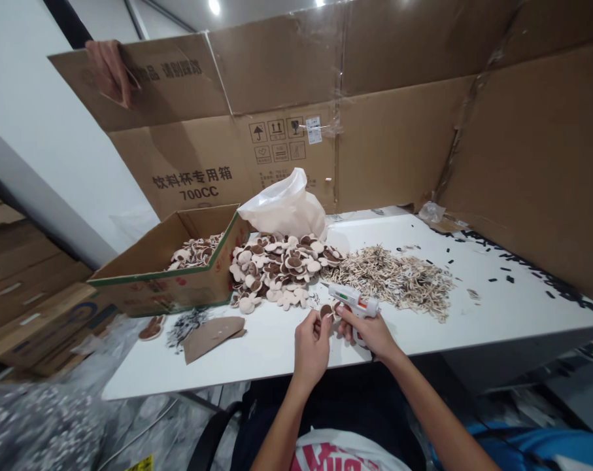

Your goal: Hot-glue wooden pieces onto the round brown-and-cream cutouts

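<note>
My left hand (312, 347) pinches a small brown felt piece (327, 310) with a pale edge, low over the table's front. Close beside it, my right hand (367, 330) is wrapped round a white glue gun (350, 297), whose nozzle points left and away from me. The fingers of my right hand also reach the felt piece's edge. Just beyond lies a heap of white and brown felt cutouts (286, 265), some with ear-like lobes. To its right spreads a pile of thin beige strips or loops (399, 278); their exact kind is unclear.
An open cardboard box (159, 291) holding more cutouts stands left, a white plastic bag (286, 203) behind the heap. Tall cardboard panels (394, 144) wall the table's back; another person's hand (112, 72) grips their upper left. Black bits (509, 258) and a brown sheet (212, 337) lie about.
</note>
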A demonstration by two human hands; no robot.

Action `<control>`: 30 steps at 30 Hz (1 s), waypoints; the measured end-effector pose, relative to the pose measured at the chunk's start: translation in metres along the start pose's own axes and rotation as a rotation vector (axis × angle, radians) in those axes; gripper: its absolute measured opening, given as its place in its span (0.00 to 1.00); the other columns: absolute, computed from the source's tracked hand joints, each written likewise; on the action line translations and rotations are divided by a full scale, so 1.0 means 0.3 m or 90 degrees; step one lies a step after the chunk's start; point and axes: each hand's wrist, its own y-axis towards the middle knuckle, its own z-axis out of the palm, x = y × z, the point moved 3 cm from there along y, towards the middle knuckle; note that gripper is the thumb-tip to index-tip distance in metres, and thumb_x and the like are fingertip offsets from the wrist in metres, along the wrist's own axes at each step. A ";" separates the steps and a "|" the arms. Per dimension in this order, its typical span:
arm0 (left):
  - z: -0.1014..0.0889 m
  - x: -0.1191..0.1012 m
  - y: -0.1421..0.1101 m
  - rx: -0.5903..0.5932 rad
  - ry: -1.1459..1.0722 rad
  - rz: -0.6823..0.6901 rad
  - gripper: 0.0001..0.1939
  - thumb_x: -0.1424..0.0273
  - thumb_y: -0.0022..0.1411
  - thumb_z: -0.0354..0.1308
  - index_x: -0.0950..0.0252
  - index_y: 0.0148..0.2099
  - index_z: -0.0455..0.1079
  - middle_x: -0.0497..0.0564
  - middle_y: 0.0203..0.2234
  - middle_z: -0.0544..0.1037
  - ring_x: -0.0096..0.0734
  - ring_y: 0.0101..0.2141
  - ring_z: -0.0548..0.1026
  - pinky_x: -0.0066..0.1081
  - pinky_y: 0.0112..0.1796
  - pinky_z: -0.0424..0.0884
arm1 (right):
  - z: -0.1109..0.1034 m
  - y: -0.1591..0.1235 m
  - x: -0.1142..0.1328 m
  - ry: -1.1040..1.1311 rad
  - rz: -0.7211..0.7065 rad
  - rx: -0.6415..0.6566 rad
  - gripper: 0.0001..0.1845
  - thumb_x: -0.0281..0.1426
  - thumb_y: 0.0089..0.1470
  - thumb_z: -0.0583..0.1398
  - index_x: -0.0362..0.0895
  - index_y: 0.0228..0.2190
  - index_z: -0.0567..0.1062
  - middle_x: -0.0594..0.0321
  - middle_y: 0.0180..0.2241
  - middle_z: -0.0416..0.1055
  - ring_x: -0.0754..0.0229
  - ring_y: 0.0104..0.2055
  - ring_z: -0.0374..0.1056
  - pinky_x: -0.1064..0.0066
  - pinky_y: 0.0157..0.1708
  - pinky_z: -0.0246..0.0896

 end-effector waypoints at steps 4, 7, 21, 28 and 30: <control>0.000 0.001 -0.001 0.013 -0.033 -0.007 0.20 0.56 0.71 0.55 0.63 0.31 0.63 0.43 0.22 0.64 0.26 0.25 0.61 0.25 0.27 0.57 | -0.001 -0.004 0.014 -0.002 -0.001 -0.012 0.23 0.51 0.54 0.67 0.43 0.25 0.78 0.60 0.20 0.76 0.62 0.17 0.68 0.72 0.22 0.61; 0.002 -0.012 -0.002 0.033 -0.051 -0.002 0.19 0.56 0.72 0.53 0.64 0.32 0.66 0.45 0.23 0.68 0.26 0.26 0.63 0.25 0.29 0.59 | -0.003 -0.007 0.024 0.001 0.000 -0.025 0.24 0.50 0.55 0.67 0.43 0.22 0.77 0.60 0.20 0.76 0.63 0.18 0.68 0.73 0.23 0.62; -0.003 -0.025 -0.007 0.014 -0.034 0.006 0.16 0.58 0.72 0.54 0.64 0.38 0.72 0.47 0.27 0.74 0.29 0.28 0.69 0.26 0.31 0.65 | -0.002 -0.006 0.021 0.012 -0.002 -0.028 0.22 0.49 0.54 0.68 0.44 0.23 0.77 0.61 0.19 0.76 0.63 0.17 0.68 0.73 0.22 0.62; -0.023 -0.010 -0.007 -0.057 -0.122 0.008 0.18 0.61 0.66 0.62 0.62 0.55 0.74 0.55 0.41 0.80 0.34 0.37 0.78 0.32 0.42 0.76 | -0.001 -0.010 0.023 0.021 0.022 -0.039 0.23 0.51 0.53 0.68 0.43 0.26 0.79 0.60 0.20 0.77 0.63 0.17 0.67 0.73 0.19 0.60; -0.045 -0.002 -0.011 -0.087 -0.149 -0.008 0.17 0.61 0.64 0.63 0.63 0.53 0.74 0.54 0.39 0.80 0.34 0.38 0.79 0.32 0.42 0.76 | -0.004 -0.007 0.015 0.034 0.034 -0.060 0.24 0.52 0.52 0.68 0.42 0.27 0.79 0.59 0.20 0.77 0.62 0.17 0.68 0.72 0.19 0.60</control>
